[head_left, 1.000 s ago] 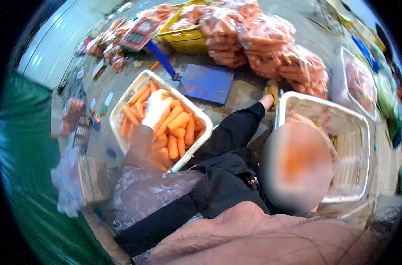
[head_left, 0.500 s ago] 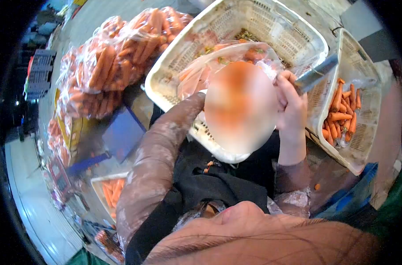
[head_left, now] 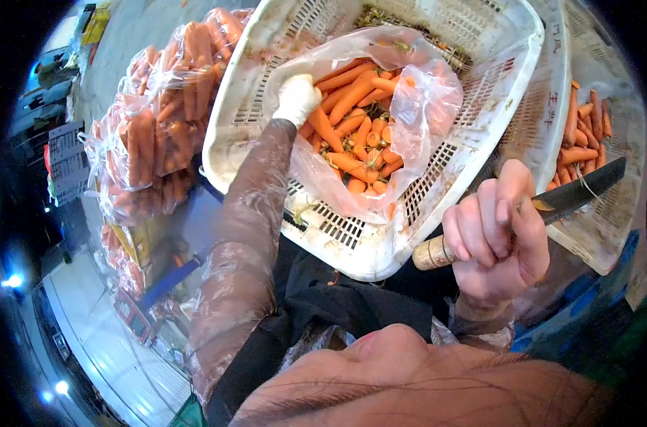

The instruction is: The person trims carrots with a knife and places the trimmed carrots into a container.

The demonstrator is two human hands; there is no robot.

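My right hand (head_left: 495, 231) is wrapped round the wooden handle of a knife (head_left: 583, 191). Its dark, broad blade points right, with a small orange scrap near the handle. In a white glove, my left hand (head_left: 297, 99) reaches to the left side of an open clear plastic bag (head_left: 428, 107). The glove looks curled against the carrots (head_left: 359, 96) inside the bag; what its fingers hold, if anything, is hidden. Some carrots show cut ends. The bag sits in a white plastic crate (head_left: 380, 267) in front of me.
A second white crate (head_left: 601, 249) with loose carrots (head_left: 583, 132) stands at the right. Stacked clear bags full of carrots (head_left: 174, 107) rise at the left, near a blue panel (head_left: 199, 224). Plant scraps (head_left: 401, 25) lie at the far end of the near crate.
My left hand has moved up and left to the bag's carrots. My right hand with the knife has come down and right, away from the bag. The crates now sit differently in view.
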